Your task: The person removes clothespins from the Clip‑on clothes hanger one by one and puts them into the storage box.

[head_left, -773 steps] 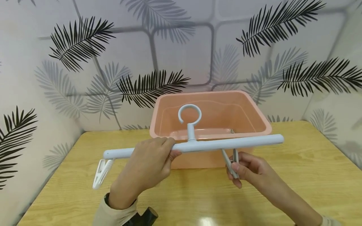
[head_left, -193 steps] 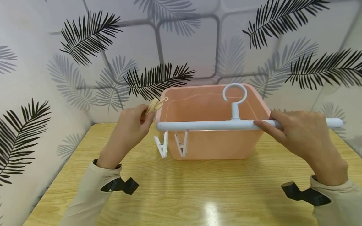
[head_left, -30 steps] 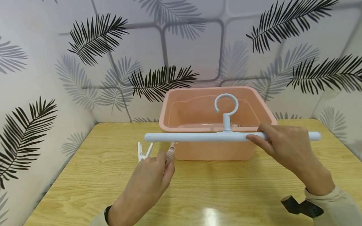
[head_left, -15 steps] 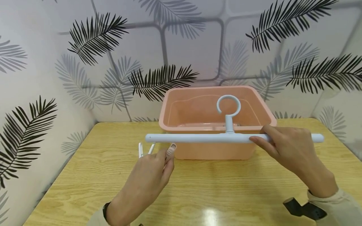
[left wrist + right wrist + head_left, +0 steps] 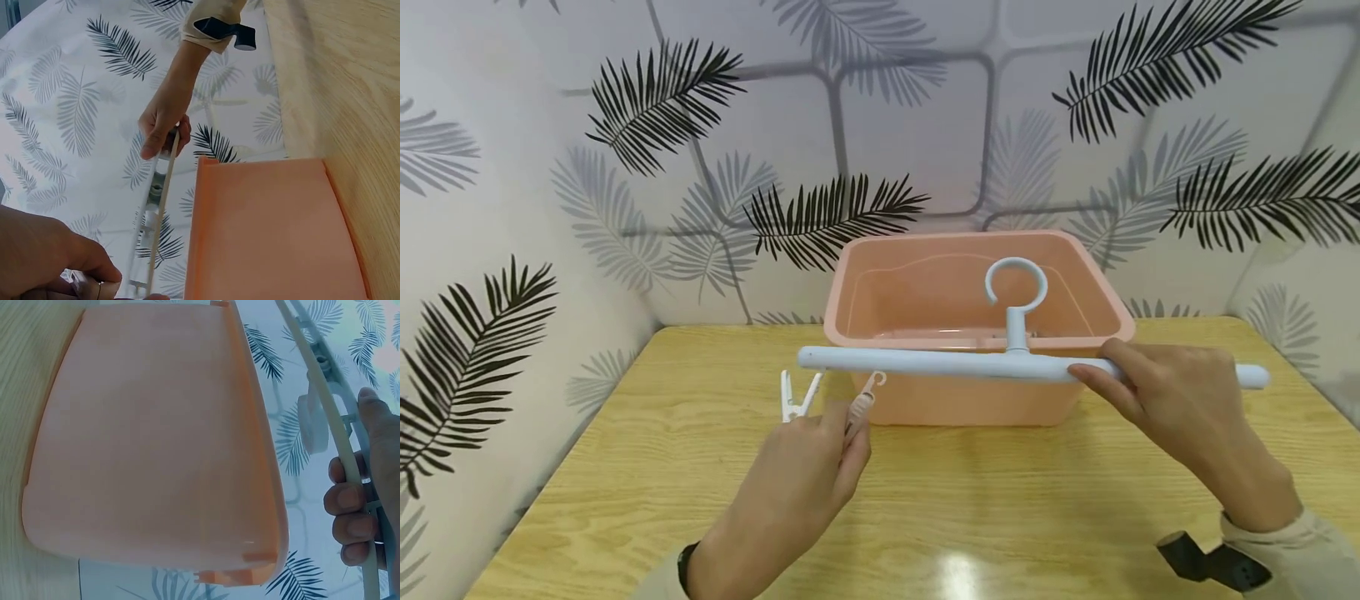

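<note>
My right hand [image 5: 1180, 408] grips the pale blue clothes hanger [image 5: 925, 362] right of its hook. The bar is held level in front of the plastic tub [image 5: 970, 407]; the hanger's ring hook overlaps the tub's opening. Below the bar's left part, my left hand [image 5: 797, 479] pinches a pale clothes peg [image 5: 861, 407] with a small hook at its tip. A white clip [image 5: 793, 404] in a V shape shows just left of that peg, under the bar's end, its lower part hidden by the hand. In the right wrist view, curled fingers [image 5: 348, 497] wrap the hanger's underside.
The peach tub stands at the back of the wooden table [image 5: 700, 433], close to the leaf-patterned wall [image 5: 910, 133]. Something small and greyish [image 5: 1017, 335] shows inside the tub. A black wrist mount [image 5: 1213, 562] sits at the right sleeve.
Over the last second the hanger has shifted slightly right, its left end tipping up a little. The peg's hook has come into sight below the bar. Earlier, the left hand held a peg beside the tub.
</note>
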The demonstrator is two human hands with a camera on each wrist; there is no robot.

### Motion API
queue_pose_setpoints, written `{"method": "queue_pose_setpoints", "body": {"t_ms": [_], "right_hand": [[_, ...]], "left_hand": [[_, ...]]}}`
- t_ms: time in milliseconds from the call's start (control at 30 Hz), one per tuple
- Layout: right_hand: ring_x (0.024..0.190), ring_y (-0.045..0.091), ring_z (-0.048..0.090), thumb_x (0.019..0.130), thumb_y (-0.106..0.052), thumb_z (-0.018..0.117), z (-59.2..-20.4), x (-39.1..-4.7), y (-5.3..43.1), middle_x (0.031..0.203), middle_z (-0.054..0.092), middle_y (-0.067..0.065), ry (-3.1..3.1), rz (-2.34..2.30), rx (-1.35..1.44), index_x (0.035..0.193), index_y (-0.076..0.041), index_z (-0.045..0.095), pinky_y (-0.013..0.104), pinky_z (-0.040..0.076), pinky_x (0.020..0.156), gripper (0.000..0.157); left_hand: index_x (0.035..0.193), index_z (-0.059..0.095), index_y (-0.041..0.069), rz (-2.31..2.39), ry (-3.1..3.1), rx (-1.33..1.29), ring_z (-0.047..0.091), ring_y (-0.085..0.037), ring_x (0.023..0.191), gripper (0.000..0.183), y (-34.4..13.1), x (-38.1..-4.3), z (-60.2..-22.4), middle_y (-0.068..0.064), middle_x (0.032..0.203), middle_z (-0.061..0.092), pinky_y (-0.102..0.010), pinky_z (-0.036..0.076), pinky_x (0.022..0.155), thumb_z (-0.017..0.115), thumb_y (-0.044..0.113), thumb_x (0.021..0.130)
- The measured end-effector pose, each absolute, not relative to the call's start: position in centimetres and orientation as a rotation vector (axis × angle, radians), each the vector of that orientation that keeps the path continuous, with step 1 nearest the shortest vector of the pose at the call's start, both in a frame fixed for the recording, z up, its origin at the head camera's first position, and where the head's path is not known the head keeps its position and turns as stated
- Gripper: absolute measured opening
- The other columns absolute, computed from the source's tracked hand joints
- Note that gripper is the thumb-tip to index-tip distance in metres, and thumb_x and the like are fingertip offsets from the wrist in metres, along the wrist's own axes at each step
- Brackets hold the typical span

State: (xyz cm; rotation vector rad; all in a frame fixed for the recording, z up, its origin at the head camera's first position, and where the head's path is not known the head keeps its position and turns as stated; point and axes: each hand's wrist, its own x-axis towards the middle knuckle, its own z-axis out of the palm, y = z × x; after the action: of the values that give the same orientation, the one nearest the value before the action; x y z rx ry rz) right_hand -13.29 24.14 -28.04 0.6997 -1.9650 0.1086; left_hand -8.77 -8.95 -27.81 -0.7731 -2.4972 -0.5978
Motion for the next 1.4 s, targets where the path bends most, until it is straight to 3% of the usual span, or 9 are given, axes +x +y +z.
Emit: {"method": "queue_pose_setpoints", "body": {"t_ms": [233,533,833,1067,1400], "right_hand": [[0.039,0.003,0.016,0.097,-0.063,0.030,-28.8,-13.3,24.9,0.047,0.021,-0.012,-2.007,0.107,0.664,0.062,-0.016,0.040,0.021,0.008,0.039,0.059],[0.041,0.001,0.016,0.097,-0.063,0.029,-29.1,-12.9,25.3,0.048,0.021,-0.013,-2.048,0.128,0.689,0.063,-0.018,0.039,0.021,0.009,0.040,0.058],[0.041,0.002,0.017,0.099,-0.061,0.029,-29.9,-12.7,26.5,0.051,0.020,-0.016,-2.109,0.098,0.691,0.062,-0.021,0.037,0.023,0.011,0.039,0.055],[0.041,0.001,0.012,0.103,-0.050,0.031,-30.3,-12.6,26.9,0.051,0.016,-0.016,-2.070,0.085,0.732,0.061,-0.022,0.032,0.022,0.008,0.040,0.051],[0.042,0.001,0.011,0.103,-0.048,0.031,-30.4,-12.5,27.1,0.052,0.016,-0.017,-2.058,0.102,0.727,0.060,-0.023,0.031,0.021,0.007,0.040,0.050]], "left_hand": [[0.076,0.047,0.011,-0.525,-2.416,-0.866,0.031,-0.004,0.048,0.022,-9.0,-8.9,-26.1,0.010,0.057,0.031,-0.021,0.027,0.041,0.062,0.007,0.091],[0.070,0.044,0.012,-0.430,-2.496,-0.874,0.034,-0.009,0.048,0.030,-9.2,-12.4,-21.9,0.004,0.055,0.033,-0.026,0.032,0.042,0.053,0.014,0.098],[0.076,0.051,0.008,-0.347,-2.493,-0.890,0.037,-0.013,0.048,0.022,-7.4,-16.3,-18.4,0.002,0.054,0.034,-0.029,0.033,0.043,0.049,0.014,0.097],[0.059,0.038,0.013,-0.271,-2.687,-0.731,0.041,-0.015,0.051,0.037,-6.7,-20.9,-17.4,0.002,0.053,0.033,-0.032,0.038,0.047,0.047,0.015,0.095],[0.059,0.038,0.013,-0.237,-2.873,-0.726,0.037,-0.013,0.051,0.033,-6.2,-25.1,-18.2,0.002,0.055,0.033,-0.029,0.036,0.050,0.048,0.013,0.091]]}}
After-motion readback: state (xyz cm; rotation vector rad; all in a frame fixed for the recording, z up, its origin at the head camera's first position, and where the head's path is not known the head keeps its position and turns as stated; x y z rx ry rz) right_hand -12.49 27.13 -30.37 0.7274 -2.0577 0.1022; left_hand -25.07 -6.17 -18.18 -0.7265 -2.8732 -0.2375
